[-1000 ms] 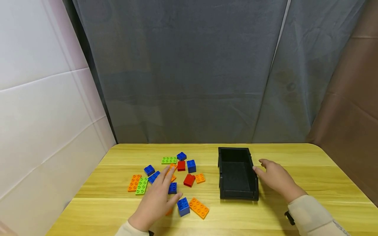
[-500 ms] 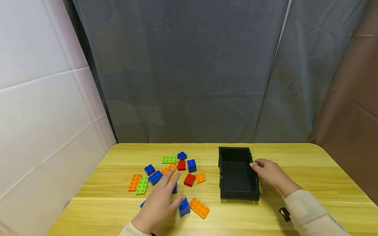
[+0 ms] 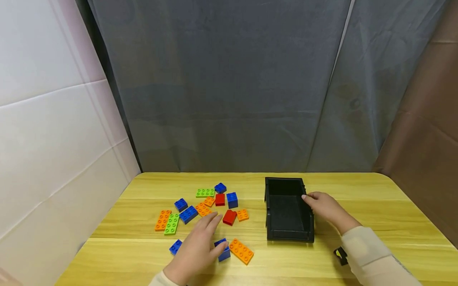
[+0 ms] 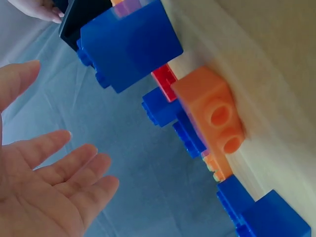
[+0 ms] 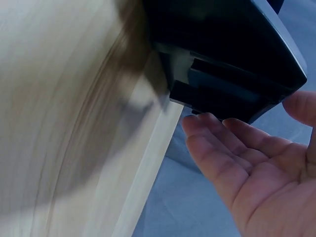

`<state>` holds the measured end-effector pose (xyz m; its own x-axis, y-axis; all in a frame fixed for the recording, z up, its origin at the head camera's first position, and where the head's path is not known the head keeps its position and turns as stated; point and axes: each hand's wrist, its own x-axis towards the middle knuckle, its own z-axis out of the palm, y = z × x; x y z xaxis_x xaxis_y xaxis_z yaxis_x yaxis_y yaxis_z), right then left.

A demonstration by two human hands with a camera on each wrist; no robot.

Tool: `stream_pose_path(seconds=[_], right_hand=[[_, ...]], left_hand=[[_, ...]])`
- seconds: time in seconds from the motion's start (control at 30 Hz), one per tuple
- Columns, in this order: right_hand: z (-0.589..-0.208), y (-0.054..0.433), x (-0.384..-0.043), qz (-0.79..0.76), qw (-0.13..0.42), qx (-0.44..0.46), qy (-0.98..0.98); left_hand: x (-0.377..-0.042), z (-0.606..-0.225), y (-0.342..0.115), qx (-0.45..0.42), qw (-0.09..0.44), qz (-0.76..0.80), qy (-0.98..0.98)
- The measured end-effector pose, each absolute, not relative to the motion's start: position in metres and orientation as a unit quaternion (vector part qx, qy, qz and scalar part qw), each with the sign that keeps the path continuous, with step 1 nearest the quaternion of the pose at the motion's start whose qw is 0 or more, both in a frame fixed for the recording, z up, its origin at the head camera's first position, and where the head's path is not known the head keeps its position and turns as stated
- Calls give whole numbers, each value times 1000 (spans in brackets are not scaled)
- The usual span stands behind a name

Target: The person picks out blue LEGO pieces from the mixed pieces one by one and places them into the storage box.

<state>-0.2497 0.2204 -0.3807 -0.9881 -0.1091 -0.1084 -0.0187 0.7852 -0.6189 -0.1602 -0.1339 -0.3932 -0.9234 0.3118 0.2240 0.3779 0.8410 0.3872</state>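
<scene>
My left hand (image 3: 196,250) hovers with fingers spread above the near toy building bricks. In the left wrist view its fingers stand apart from a blue brick (image 4: 132,47) and an orange brick (image 4: 205,101). Beneath the hand in the head view, a tall blue brick (image 3: 224,254) is partly covered by the thumb. A long orange brick (image 3: 241,251) lies right of it, and another blue brick (image 3: 175,247) left of the hand. My right hand (image 3: 327,208) pinches the right wall of a black open bin (image 3: 288,216), thumb over the rim, fingers outside.
More bricks lie scattered behind the left hand: two red ones, including a red brick (image 3: 229,217), a green brick (image 3: 171,224), an orange brick (image 3: 163,220) and several blue ones. A grey curtain (image 3: 229,87) hangs behind the wooden table (image 3: 118,254).
My left hand has drawn back toward the near edge, uncovering bricks behind it and a blue one at its left. My right hand has moved in from beside the bin and taken hold of its rim.
</scene>
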Motion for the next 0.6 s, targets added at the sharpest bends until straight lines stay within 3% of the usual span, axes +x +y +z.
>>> stream_pose_path(seconds=[0.6], right_hand=[[-379,215,-260,-377,113,-6,919]], left_hand=[[-158,-400,-131,-191,63,-209,-957]])
